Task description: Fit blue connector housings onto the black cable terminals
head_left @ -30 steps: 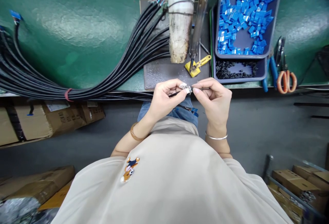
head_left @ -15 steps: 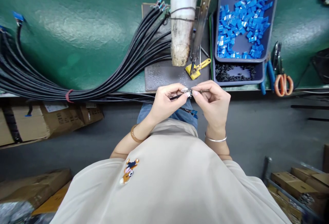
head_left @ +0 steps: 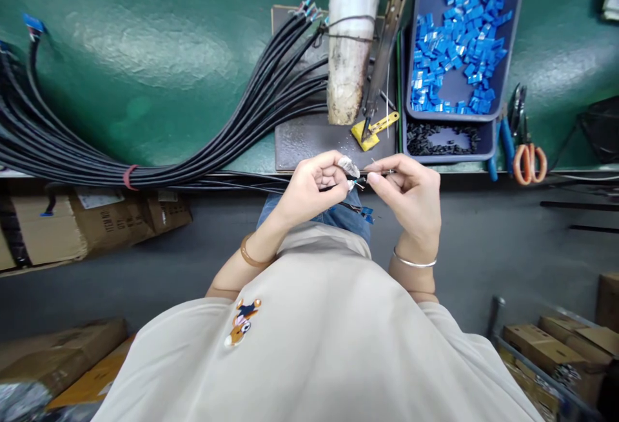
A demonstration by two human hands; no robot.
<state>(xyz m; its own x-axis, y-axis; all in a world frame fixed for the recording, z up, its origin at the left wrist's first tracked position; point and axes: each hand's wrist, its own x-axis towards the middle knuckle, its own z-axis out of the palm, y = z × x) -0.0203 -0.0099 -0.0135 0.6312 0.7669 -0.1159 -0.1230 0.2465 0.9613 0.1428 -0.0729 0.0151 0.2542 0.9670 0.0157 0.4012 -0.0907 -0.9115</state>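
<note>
Near the table's front edge, my left hand (head_left: 314,183) is closed round the end of a black cable, with short thin wires (head_left: 356,183) fanning out past its fingertips. A whitish wrap covers one of its fingertips. Just to the right, my right hand (head_left: 409,190) pinches something thin and dark beside those wires; its exact shape is too small to tell. Below the hands, blue connectors (head_left: 365,213) on cable ends hang over my lap. A yellow tool (head_left: 366,135) lies on the dark mat (head_left: 302,144) beyond my hands.
A bundle of black cables (head_left: 193,167) with a red tie runs leftward. A white wrapped tube (head_left: 351,41) and a metal arm hang over the mat. To the right are a bin (head_left: 452,114) of blue connectors, a tray (head_left: 440,159) of small black parts, and orange-handled scissors (head_left: 530,164).
My right hand has moved slightly right, away from my left hand. The gap between the fingertips is wider, and the coloured wires show more clearly. The view has shifted slightly.
</note>
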